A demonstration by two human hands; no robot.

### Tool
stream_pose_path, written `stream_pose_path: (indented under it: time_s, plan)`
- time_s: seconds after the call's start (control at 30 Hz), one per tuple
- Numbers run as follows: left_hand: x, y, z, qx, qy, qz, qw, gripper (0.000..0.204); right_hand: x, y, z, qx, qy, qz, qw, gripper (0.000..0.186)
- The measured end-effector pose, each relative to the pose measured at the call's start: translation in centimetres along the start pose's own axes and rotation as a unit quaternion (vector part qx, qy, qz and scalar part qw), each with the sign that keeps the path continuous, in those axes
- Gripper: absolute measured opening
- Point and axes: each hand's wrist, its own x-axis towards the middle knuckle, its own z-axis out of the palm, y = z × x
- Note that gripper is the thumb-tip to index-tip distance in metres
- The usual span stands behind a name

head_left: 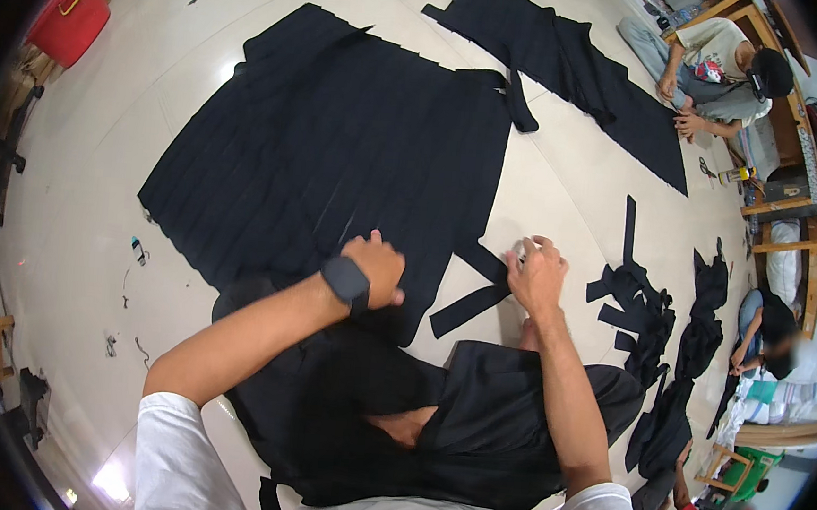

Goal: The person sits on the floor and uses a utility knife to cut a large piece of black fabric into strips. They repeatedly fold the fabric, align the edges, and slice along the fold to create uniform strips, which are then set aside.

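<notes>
A large black cloth [332,136] of long, overlapping pleats or strips lies spread on the floor before me. My left hand [376,268], a dark watch on its wrist, rests on the near part of this cloth with its fingers curled. What it grips, if anything, is hidden beneath the palm. Beyond the cloth's right edge, my right hand [537,275] is closed, fingers bent toward the thumb. Something small and whitish shows at its fingertips, too unclear to name. Next to that hand, narrow black strips [469,311] stick out from the cloth's edge.
A second black cloth [573,68] lies at the far right, with a seated person [724,73] touching its end. Heaps of black strips [637,309] and bunched cloth [701,337] lie to the right. Scissors [706,168] are near that person. A red tub [70,18] stands far left.
</notes>
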Motion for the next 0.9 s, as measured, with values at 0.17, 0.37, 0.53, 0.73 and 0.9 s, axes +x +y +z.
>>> stream_pose_path:
  time_s: [0.17,0.37,0.53,0.73,0.9]
  plan:
    - [12.4,-6.7,-4.3,-0.031,0.317,0.035,0.947,0.047,1.8,-5.2,1.0,0.237,0.006,-0.004,0.972,0.042]
    - [18.7,-12.4,-4.1,0.019,0.397,-0.063,0.915,0.088,2.0,-7.5,3.0,0.245,0.000,0.028,0.969,0.046]
    - [15.5,-11.1,-2.4,-0.034,0.379,-0.210,0.901,0.090,2.5,-6.9,4.1,0.275,0.033,0.070,0.958,0.034]
    - [9.4,-9.3,0.1,-0.105,0.305,-0.293,0.900,0.089,3.7,-7.5,2.9,0.129,0.179,-0.057,0.974,0.023]
    - [8.9,-5.5,-0.8,0.003,0.387,-0.106,0.916,0.062,1.5,-9.9,1.9,0.421,0.008,0.017,0.907,0.020]
